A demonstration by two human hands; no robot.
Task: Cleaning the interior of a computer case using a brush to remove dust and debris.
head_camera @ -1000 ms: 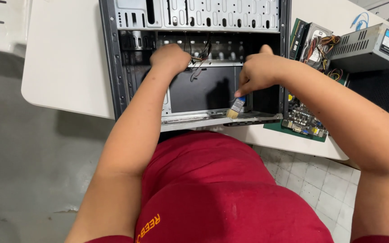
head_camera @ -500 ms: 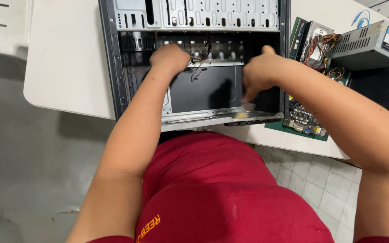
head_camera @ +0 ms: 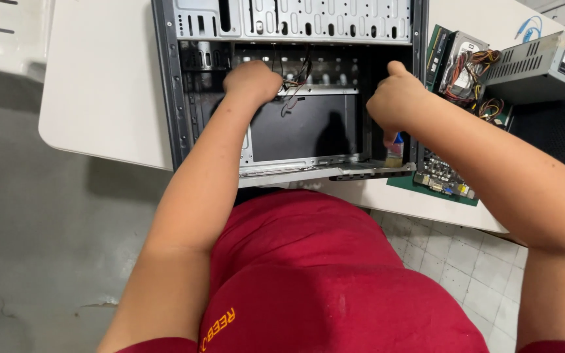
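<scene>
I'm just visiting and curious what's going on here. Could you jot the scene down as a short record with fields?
Setting: white table over a tiled floor
Main item: open computer case, lying on the table
Left hand: closed inside the case, beside loose cables
Right hand: grips a small brush, bristles down at the case's near right corner
Beside the case: green circuit board, hard drive, grey power supply

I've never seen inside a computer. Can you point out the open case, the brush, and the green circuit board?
Computer case (head_camera: 165, 78): head view, on its dark left side wall.
Brush (head_camera: 394, 155): head view, on the bristles below the right hand.
Green circuit board (head_camera: 441, 178): head view, on its part-covered top face.
</scene>
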